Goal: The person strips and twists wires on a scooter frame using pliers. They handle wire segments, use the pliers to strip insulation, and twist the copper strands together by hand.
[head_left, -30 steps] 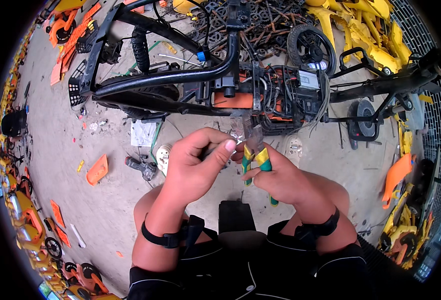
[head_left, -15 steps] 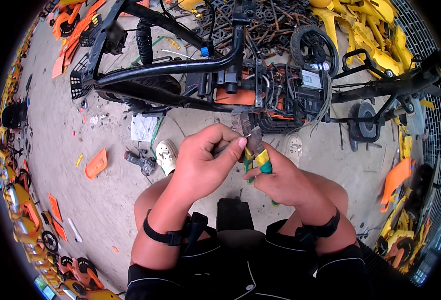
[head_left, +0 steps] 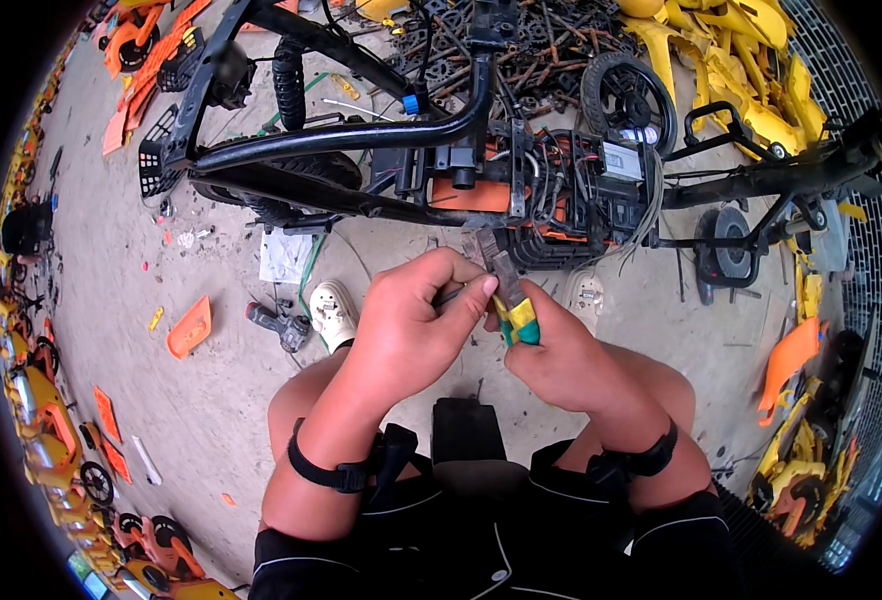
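In front of the frame, my right hand (head_left: 558, 358) is wrapped round a pair of pliers (head_left: 525, 314) with green and yellow handles and worn, rusty-grey jaws. The jaws tilt up and away from me, close to the fingertips of my left hand (head_left: 411, 315). Between the left thumb and bent forefinger is a thin dark piece (head_left: 447, 297), which looks like a cable; its tip reaches toward the jaws. Whether the jaws bite on it is hard to make out. Just beyond both hands lies the black vehicle frame (head_left: 331, 140) with exposed wiring and a grey metal box (head_left: 620, 159).
A cordless power tool (head_left: 281, 325) and an orange plastic part (head_left: 191, 327) lie on the concrete floor at left. Loose grey cables (head_left: 651, 205) hang off the frame. Rusty metal parts (head_left: 551, 45) and yellow panels (head_left: 751, 60) are heaped behind. Orange panels (head_left: 791, 370) lie at right.
The plier handles, spread apart before, are squeezed together in my right hand. My left hand keeps its pinch and has hardly moved.
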Tool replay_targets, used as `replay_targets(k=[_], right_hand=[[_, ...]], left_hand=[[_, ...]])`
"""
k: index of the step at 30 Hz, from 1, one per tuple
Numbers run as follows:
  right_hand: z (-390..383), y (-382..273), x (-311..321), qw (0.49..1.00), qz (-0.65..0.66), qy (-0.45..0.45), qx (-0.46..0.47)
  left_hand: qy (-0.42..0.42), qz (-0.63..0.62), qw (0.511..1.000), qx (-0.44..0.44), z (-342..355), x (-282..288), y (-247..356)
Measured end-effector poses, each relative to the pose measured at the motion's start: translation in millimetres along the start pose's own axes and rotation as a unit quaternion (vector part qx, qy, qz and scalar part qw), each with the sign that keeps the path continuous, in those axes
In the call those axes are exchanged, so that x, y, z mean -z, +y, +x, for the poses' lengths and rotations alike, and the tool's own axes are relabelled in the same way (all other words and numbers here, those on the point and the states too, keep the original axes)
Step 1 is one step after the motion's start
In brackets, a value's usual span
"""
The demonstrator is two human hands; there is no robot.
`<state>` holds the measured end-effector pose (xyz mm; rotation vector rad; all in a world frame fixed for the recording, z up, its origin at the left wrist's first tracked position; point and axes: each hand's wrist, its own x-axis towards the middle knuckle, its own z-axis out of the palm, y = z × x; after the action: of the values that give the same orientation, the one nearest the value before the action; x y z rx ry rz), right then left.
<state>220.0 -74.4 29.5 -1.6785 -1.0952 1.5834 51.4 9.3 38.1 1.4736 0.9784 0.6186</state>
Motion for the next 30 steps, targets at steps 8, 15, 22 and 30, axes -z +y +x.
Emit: replay_targets(k=[8,15,22,30], right_hand=[[6.8,3.8,-2.2,0.999,-0.024,0.034,0.000],[8.1,6.2,-0.9,0.999,0.018,0.036,0.007],[7.4,5.6,-0.9,0.998,0.052,0.040,0.011],[5.3,3.3,0.8,0.997,0.060,0.047,0.003]], left_hand=[[-0.004,0.015,1.000,-0.013,-0.2,3.5,-2.4],[-0.009,-0.002,1.000,-0.005,-0.6,6.3,-0.7],[0.001,-0.034,0.999,-0.006,-2.1,2.3,6.5],[0.010,-0.015,1.000,-0.013,-2.7,1.5,7.2]])
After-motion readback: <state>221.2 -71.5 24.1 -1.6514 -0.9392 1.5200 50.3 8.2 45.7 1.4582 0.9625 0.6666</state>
